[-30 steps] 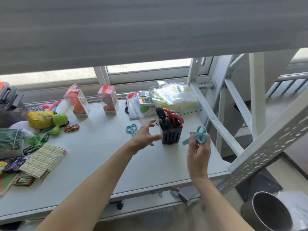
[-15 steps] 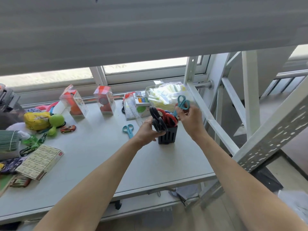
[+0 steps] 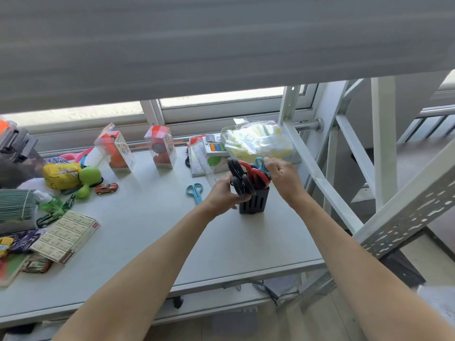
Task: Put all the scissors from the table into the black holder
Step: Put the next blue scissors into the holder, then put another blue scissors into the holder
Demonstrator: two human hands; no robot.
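The black holder (image 3: 254, 202) stands on the white table (image 3: 152, 225), right of centre. Black-handled scissors (image 3: 238, 177) and red-handled scissors (image 3: 256, 174) stick out of its top. My left hand (image 3: 225, 196) grips the holder's left side. My right hand (image 3: 283, 177) pinches a teal pair of scissors (image 3: 260, 163) whose handles show at the holder's top, blades down inside. Another teal pair of scissors (image 3: 195, 191) lies flat on the table, left of the holder.
Two clear toy boxes (image 3: 161, 150), a bag of packets (image 3: 258, 141) and stationery line the window side. A yellow pouch (image 3: 61, 174), green toy (image 3: 87, 179), toy car (image 3: 106, 188) and label box (image 3: 65, 236) lie left. A white metal frame (image 3: 317, 178) rises on the right.
My right hand carried the teal scissors from near the table's front edge up over the holder and lowered them into it. My left hand closed on the holder's side.
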